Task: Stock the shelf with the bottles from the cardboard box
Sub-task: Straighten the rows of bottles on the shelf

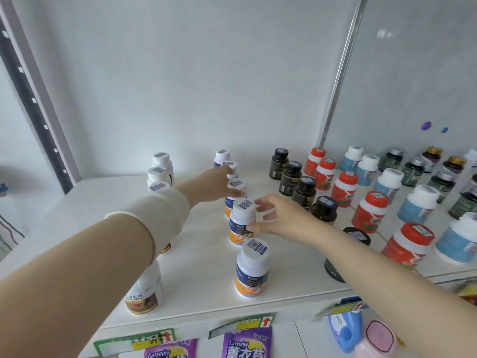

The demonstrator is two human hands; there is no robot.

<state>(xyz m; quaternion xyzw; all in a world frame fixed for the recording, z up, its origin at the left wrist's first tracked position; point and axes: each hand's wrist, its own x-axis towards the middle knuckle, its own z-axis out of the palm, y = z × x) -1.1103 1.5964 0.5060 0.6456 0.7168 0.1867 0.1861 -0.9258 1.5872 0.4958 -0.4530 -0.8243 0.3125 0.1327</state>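
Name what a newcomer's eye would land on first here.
Two arms meet over the white shelf: the right hand pinches the second bottle of the blue-and-orange row, and the left hand grips the third bottle just behind. To their right stand tidy colour-sorted rows: black bottles, red-capped bottles, pale blue bottles.

1. A plain white back panel (180, 86) rose at the far side, softly and evenly lit.
2. A silver metal strip (343, 73) slanted up on the right.
3. A dark slotted upright (28, 99) stood far left.
4. A purple dot (426, 125) and a blue dot (444, 130) sat on the glossy right panel (413, 73).
5. The shelf (201, 254) was white.
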